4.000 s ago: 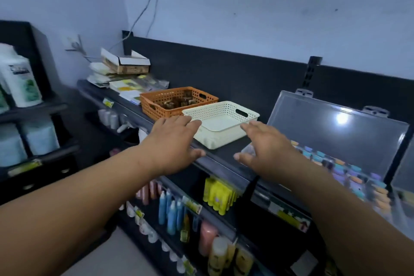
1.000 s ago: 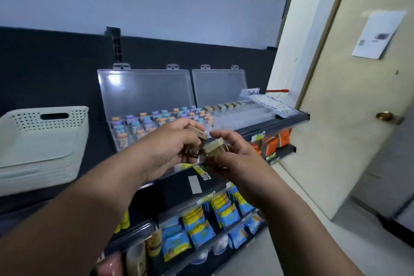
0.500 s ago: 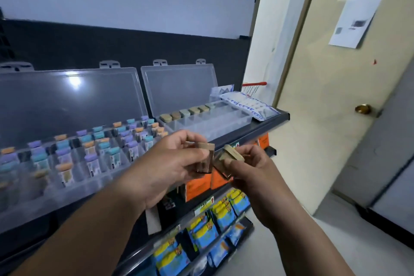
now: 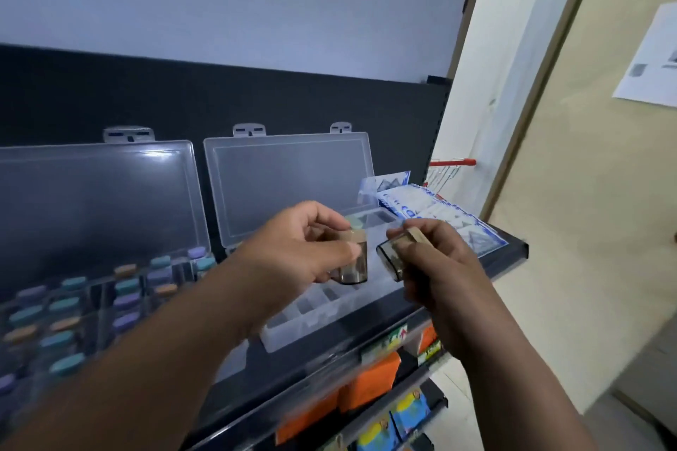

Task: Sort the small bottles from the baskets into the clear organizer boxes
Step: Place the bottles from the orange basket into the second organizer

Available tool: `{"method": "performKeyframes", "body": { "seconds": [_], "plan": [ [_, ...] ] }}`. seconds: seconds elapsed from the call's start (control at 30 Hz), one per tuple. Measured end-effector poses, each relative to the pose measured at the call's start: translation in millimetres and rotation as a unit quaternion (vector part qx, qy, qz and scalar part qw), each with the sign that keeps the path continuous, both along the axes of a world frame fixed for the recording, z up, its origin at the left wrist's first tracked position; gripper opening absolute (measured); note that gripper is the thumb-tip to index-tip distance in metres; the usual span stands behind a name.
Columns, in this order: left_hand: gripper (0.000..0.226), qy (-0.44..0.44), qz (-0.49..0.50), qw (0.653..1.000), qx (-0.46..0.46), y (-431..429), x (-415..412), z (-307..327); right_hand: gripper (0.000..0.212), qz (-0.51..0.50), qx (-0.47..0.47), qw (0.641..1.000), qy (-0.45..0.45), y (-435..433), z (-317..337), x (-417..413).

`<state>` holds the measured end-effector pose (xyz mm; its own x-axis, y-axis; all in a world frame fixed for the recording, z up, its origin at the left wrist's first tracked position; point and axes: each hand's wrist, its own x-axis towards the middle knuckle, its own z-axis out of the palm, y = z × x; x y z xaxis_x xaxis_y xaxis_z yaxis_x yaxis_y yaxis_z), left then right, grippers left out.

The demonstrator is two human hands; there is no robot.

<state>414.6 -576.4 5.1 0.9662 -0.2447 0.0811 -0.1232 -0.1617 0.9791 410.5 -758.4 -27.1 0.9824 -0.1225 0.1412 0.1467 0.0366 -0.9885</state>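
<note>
Two clear organizer boxes stand open on the black shelf. The left box [image 4: 95, 289] holds several small bottles with pastel caps. The right box [image 4: 311, 308] shows mostly bare compartments. My left hand [image 4: 296, 249] grips an upright small brown bottle [image 4: 353, 264] with a tan cap, above the right box. My right hand [image 4: 436, 260] holds a second brown bottle [image 4: 394, 254], tilted with its base toward the left. The two bottles are close together, a small gap between them. No baskets are in view.
A blue-and-white packet [image 4: 432, 212] lies at the shelf's right end, behind my right hand. Lower shelves carry orange boxes [image 4: 370, 381] and blue-yellow packets. A beige door [image 4: 593, 194] with a paper sheet stands to the right.
The view has swung right from the baskets to the organizer boxes. Both hands, each holding a brown bottle, have moved up and over the right box.
</note>
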Motion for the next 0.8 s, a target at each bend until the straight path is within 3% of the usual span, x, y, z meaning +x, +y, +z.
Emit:
{"method": "performKeyframes", "body": {
  "seconds": [0.17,0.43,0.6,0.73,0.8],
  "plan": [
    [0.035,-0.012,0.050,0.995,0.088,-43,59,-10,0.027,0.026,-0.097,0.995,-0.022,-49,-3,84],
    [0.052,-0.021,0.164,0.973,0.159,-115,146,-20,0.039,0.170,-0.154,0.973,-0.025,-120,-3,201],
    [0.051,-0.028,0.202,0.957,0.208,-134,187,-31,0.035,0.195,-0.290,0.933,-0.082,-133,-15,256],
    [0.050,-0.016,0.204,0.944,0.258,-141,209,-37,0.055,0.205,-0.382,0.898,-0.074,-135,-24,283],
    [0.049,-0.020,0.211,0.933,0.292,-144,217,-40,0.051,0.223,-0.408,0.881,-0.087,-137,-27,292]
  ]
}}
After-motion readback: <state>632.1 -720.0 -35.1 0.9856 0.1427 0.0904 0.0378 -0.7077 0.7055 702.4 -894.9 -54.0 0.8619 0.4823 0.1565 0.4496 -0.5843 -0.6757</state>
